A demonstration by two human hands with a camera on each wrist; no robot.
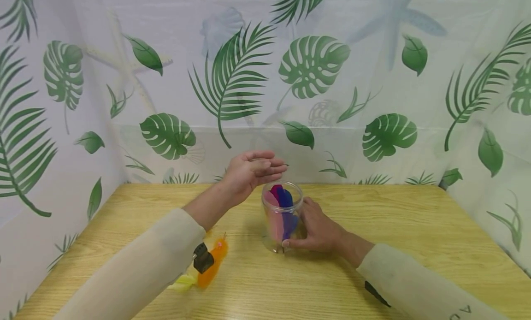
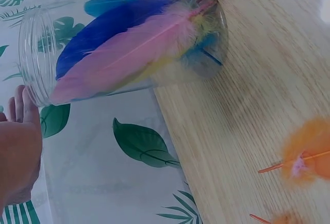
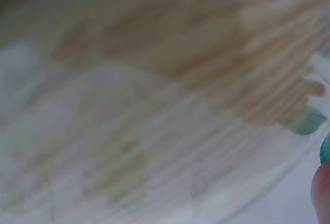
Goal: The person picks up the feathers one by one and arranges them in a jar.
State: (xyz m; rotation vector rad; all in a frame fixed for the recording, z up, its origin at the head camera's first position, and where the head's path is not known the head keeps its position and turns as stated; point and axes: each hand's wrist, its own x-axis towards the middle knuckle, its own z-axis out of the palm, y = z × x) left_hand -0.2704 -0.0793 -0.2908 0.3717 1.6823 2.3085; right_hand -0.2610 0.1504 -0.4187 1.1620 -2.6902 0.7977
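The right hand [image 1: 319,228] gripped the jar [image 1: 266,223] of feathers [image 1: 277,221], upright between thumb and fingers on the bench [image 1: 365,214], and needed to hold it steady while the left hand [image 1: 248,174], fingers outstretched, hung beside its top.

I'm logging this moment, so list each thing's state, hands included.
Jar: upright, uncovered, several feathers inside
Pink feather: inside the jar, quill down
Blue feather: inside the jar, quill down
Orange feather: lying on the table, partly hidden
Yellow feather: lying loose
Left hand: outstretched near the jar's top, contact unclear
Right hand: gripping the jar's side
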